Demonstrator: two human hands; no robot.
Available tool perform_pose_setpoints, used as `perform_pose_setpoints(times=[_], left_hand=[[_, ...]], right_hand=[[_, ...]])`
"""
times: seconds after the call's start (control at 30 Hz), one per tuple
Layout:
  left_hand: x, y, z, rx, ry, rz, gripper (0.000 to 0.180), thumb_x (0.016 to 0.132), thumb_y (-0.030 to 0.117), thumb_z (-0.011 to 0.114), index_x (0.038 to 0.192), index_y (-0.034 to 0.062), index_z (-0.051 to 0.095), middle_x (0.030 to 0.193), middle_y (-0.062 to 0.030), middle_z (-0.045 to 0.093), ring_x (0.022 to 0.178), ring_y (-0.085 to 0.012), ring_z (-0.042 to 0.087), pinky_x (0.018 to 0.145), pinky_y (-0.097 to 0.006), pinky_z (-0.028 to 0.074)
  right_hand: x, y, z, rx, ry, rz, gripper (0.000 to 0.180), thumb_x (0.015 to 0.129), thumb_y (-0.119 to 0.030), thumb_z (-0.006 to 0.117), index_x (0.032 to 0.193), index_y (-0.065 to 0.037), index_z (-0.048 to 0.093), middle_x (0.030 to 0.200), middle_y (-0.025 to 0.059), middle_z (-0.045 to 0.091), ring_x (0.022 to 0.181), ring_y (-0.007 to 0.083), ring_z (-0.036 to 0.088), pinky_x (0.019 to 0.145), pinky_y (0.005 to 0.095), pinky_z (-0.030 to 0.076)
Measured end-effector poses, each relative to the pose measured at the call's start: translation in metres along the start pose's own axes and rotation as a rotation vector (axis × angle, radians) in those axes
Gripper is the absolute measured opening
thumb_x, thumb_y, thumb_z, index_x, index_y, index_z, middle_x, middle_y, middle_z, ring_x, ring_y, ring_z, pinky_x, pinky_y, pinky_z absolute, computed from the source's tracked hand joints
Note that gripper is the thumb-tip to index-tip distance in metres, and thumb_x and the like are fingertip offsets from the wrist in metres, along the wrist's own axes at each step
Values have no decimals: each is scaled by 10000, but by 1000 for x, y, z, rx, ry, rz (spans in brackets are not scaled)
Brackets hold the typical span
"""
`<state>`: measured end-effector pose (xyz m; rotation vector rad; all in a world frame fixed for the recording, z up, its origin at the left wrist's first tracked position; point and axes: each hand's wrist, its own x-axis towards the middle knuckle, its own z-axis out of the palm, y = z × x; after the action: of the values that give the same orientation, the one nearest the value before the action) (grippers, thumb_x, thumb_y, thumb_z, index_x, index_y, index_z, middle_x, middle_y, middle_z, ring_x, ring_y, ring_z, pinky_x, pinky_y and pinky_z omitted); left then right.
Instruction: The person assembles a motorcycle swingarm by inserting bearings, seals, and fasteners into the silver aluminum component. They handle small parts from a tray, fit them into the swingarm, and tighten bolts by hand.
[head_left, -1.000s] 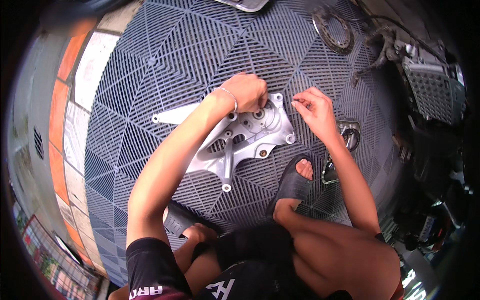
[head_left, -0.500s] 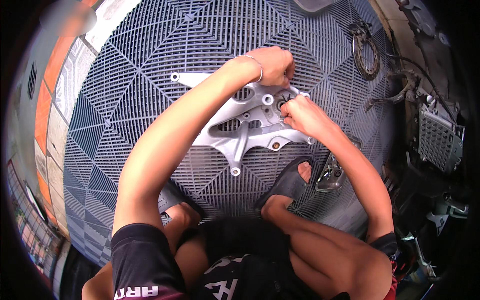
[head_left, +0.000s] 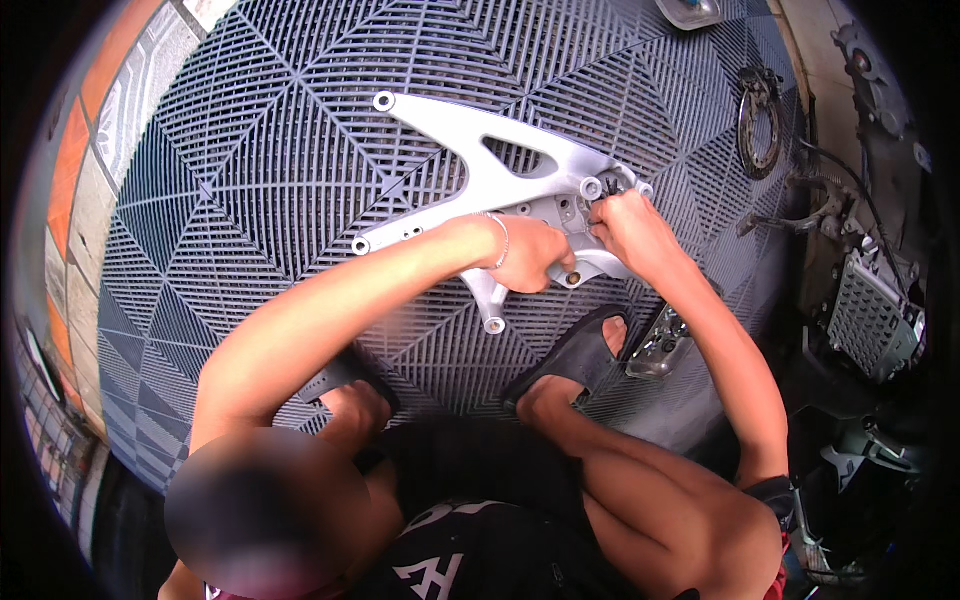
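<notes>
A silver cast-metal frame part (head_left: 520, 180) with two long arms and several bolt holes lies over the grey mat in front of me. My left hand (head_left: 535, 255) rests across its near side, with bent fingers closed round the edge beside a brass-coloured bushing (head_left: 573, 279). At the frame's right end, my right hand (head_left: 635, 230) is closed in a pinch over the recess. A small dark piece (head_left: 613, 187) shows just beyond those fingers. What the right fingertips hold is hidden.
Grey slatted floor mat (head_left: 300, 200) spreads underneath. A silver metal cover (head_left: 660, 345) lies by my right sandal (head_left: 575, 360). Farther right are a brake disc (head_left: 760, 130), a rusty bracket (head_left: 800, 205) and a finned radiator-like part (head_left: 870, 310). A tray edge (head_left: 690, 12) shows at the top.
My left hand has come from the frame's far edge to its near side. The frame has tilted, its far-left arm now higher in view. My right hand stays at the right end.
</notes>
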<state>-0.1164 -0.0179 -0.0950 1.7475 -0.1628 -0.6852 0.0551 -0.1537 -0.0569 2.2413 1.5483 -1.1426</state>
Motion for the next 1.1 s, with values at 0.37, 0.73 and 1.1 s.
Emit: perform_pose_setpoints(times=[0.37, 0.73, 1.1], left_hand=[[42, -21, 15, -270, 189, -145, 716, 831, 101, 654, 1512, -72, 516, 1016, -289, 756, 977, -358, 754, 900, -412, 577], [42, -18, -1, -540, 13, -241, 639, 888, 89, 618, 1509, -16, 509, 722, -67, 676, 542, -178, 607, 455, -329, 444], [45, -21, 10, -541, 90, -221, 579, 840, 71, 615, 1409, -38, 614, 745, -114, 715, 662, -195, 679, 645, -360, 532]], right_hand=[[-7, -2, 4, 185, 84, 63, 158, 854, 0, 714, 1002, 41, 749, 854, 313, 701, 896, 471, 724, 809, 519, 575], [-10, -3, 5, 75, 66, 98, 144, 876, -87, 755, 992, -5, 773, 855, 280, 723, 869, 460, 729, 797, 521, 584], [-12, 1, 9, 39, 98, 79, 141, 893, -68, 723, 983, 32, 765, 845, 314, 699, 861, 477, 720, 789, 529, 578]])
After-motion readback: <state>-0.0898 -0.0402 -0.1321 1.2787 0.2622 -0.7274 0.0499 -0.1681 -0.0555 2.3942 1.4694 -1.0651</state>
